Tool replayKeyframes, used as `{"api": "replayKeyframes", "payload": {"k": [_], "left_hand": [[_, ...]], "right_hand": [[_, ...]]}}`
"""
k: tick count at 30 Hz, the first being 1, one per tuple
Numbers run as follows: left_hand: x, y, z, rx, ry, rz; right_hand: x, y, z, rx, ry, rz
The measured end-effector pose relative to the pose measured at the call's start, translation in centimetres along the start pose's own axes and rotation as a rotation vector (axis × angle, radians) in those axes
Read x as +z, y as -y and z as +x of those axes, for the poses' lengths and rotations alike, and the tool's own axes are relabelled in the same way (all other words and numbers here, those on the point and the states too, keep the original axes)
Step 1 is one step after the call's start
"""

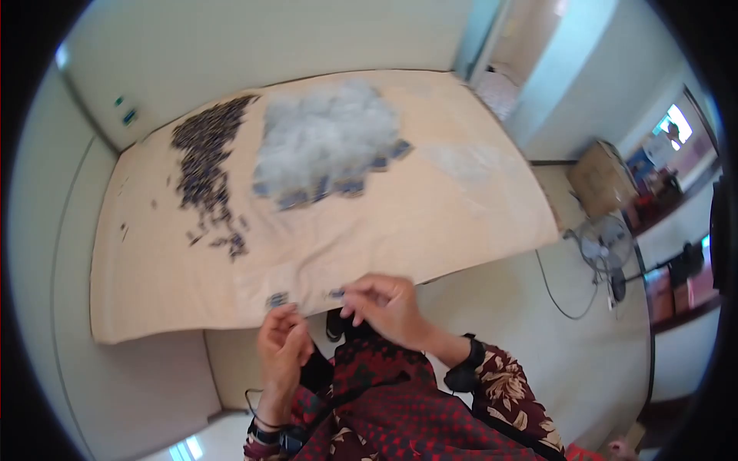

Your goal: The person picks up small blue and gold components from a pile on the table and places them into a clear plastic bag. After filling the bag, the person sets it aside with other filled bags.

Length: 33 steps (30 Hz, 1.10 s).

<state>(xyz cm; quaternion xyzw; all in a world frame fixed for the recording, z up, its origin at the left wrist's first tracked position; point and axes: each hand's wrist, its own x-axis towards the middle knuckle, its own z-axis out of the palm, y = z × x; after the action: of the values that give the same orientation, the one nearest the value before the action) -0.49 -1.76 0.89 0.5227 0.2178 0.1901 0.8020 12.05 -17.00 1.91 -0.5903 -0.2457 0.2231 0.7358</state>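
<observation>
My left hand (284, 342) is at the front edge of the cloth-covered table, its thumb and fingers pinched together. Anything between those fingertips is too small to make out. Just beyond them lie a few small dark pieces (277, 299) on the cloth. To the right, my right hand (388, 309) is closed, with a small dark piece (337, 293) at its fingertips. Blur hides what kind of piece it is. Farther back on the left spreads a heap of similar small dark pieces (204, 157).
A pile of clear plastic packets (330, 131) with dark blue ends covers the table's (461, 223) back middle. Walls border the table at the back and left. Right of it, a fan (605, 242) with a trailing cord and a cardboard box (602, 180) stand on the floor.
</observation>
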Motion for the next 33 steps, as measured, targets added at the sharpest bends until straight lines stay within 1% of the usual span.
{"api": "replayKeyframes", "payload": {"k": [1,3,5,6,8,9,10,12,14,16,17,19,24,26,28,30,32,33], "left_hand": [[-0.2,0.2,0.3,-0.005,0.043,-0.006],[-1.0,0.2,0.6,0.046,0.087,-0.03],[-1.3,-0.1,0.8,0.097,0.106,-0.044],[-1.1,-0.2,1.1,0.105,0.114,-0.049],[-1.0,-0.6,1.3,0.107,0.128,-0.05],[-0.9,-0.8,1.8,0.13,0.129,-0.057],[-1.0,-0.9,2.0,0.16,0.102,0.013],[-1.5,-0.9,2.3,0.19,0.059,0.169],[-2.0,-1.2,2.5,0.181,0.043,0.179],[-2.2,-1.7,2.8,0.201,-0.003,0.172],[-2.4,-1.6,2.8,0.201,0.005,0.179],[-3.3,-1.3,2.3,0.196,-0.008,0.203],[-3.7,-0.8,2.1,0.17,-0.013,0.199],[-3.7,-0.6,1.8,0.153,-0.006,0.193],[-3.3,-0.6,2.0,0.156,0.012,0.191],[-3.1,-0.5,2.3,0.159,0.021,0.191],[-2.9,-0.4,2.4,0.156,0.035,0.208],[-2.7,-0.3,2.3,0.16,0.036,0.206]], "right_hand": [[-2.0,1.4,1.0,-0.003,-0.092,-0.067],[-7.7,1.7,3.6,-0.165,-0.298,-0.092],[-13.0,2.7,6.1,-0.142,-0.48,-0.216],[-15.3,2.1,6.7,-0.166,-0.476,-0.219],[-18.2,0.9,7.5,-0.007,-0.538,-0.366],[-17.1,1.1,7.2,-0.043,-0.46,-0.333],[-14.9,1.0,6.1,-0.069,-0.38,-0.299],[-9.1,1.3,4.0,0.02,-0.17,-0.231],[-3.8,1.5,2.1,-0.048,0.03,-0.323],[-0.6,0.0,1.5,-0.18,0.188,-0.33],[0.6,0.0,1.3,-0.183,0.179,-0.326],[2.7,0.3,1.1,-0.072,0.328,-0.165],[1.9,0.3,1.1,-0.061,0.306,-0.245],[-1.0,0.5,2.3,-0.346,0.067,-0.516],[-5.1,0.9,4.2,-0.397,-0.18,-0.459],[-10.9,1.5,6.8,-0.348,-0.343,-0.582],[-16.7,1.4,9.4,-0.379,-0.407,-0.712],[-18.9,0.9,10.7,-0.384,-0.408,-0.713]]}}
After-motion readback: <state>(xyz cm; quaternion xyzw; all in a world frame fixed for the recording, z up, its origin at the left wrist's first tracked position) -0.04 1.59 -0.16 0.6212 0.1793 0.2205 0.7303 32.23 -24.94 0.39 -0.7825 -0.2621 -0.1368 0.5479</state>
